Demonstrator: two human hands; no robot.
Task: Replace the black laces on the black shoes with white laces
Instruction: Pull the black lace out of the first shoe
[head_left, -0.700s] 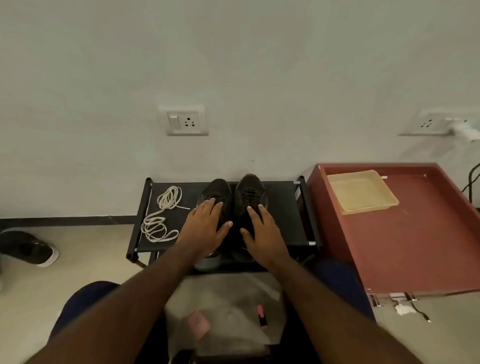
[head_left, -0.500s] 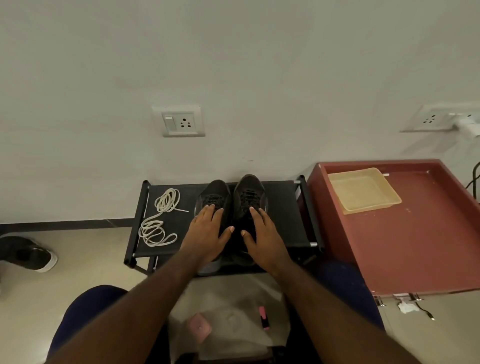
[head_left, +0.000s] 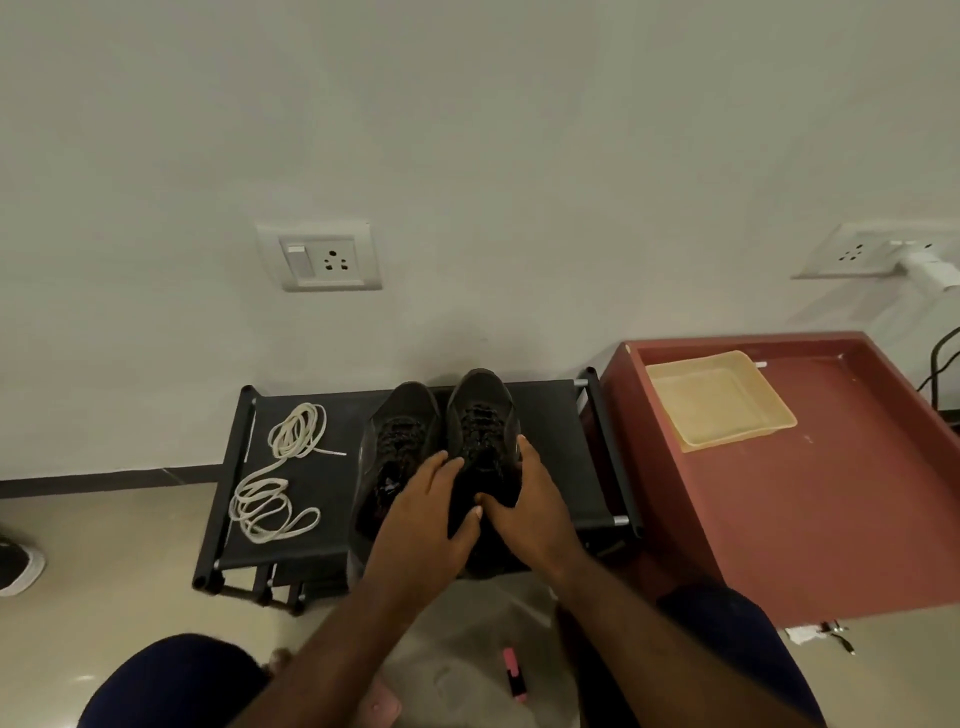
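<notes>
Two black shoes with black laces stand side by side on a low black rack, toes toward the wall. My left hand and my right hand clasp the right shoe from either side. My right fingers run along its outer edge, and both thumbs meet on its tongue. The left shoe stands free beside my left hand. A coiled pair of white laces lies on the rack's left part, apart from the shoes.
A red table with a shallow yellow tray stands right of the rack. Another dark shoe lies on the floor far left. A clear plastic sheet and a pink marker lie between my knees.
My left hand left the left shoe and moved right onto the right shoe. My right hand shifted to that shoe's outer side, so both hands now hold it.
</notes>
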